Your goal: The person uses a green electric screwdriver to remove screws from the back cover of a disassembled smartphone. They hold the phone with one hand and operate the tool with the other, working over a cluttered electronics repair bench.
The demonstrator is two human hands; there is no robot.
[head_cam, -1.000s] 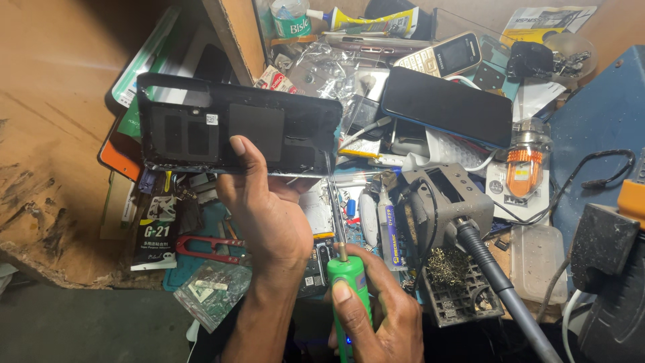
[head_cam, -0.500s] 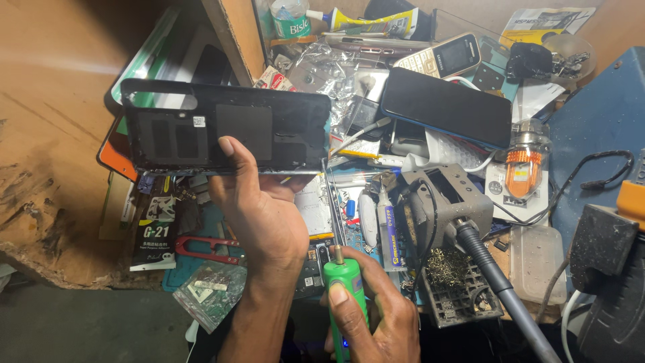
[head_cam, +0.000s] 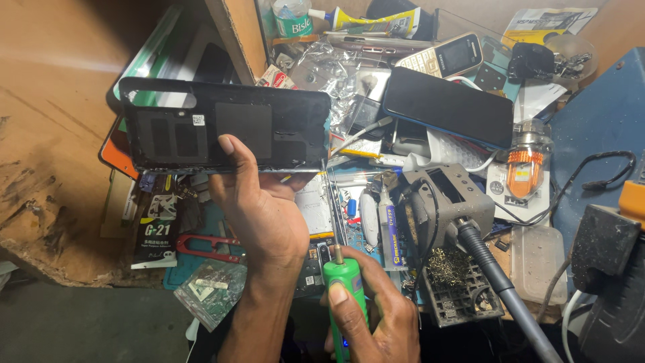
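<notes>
Left hand: Your left hand (head_cam: 259, 202) grips a black phone back cover (head_cam: 225, 134) from below, thumb across its inner face and fingers behind, lifting it flat toward the camera at centre-left of the frame, seemingly so its inside can be looked over.

Back cover: It is held level above the bench clutter, its camera cut-out at the left end, inner side toward you and touching nothing but your hand.

Right hand: Your right hand (head_cam: 376, 316) is wrapped tight around a green electric screwdriver (head_cam: 346, 296) at the bottom centre, thumb resting on its body and its thin bit pointing up toward the cover's lower right corner; whether the tip touches the cover cannot be told.

Bench, upper right: A dark smartphone (head_cam: 447, 107) lies face up on scattered papers, a small keypad phone (head_cam: 440, 57) just above it.

Bench, lower right: A grey soldering stand (head_cam: 450, 198) with brass wool sits just right of your hands, its hose trailing toward the bottom edge.

Bench, lower left: Red-handled snips (head_cam: 205, 245) rest beside a black packet under the raised cover.
</notes>
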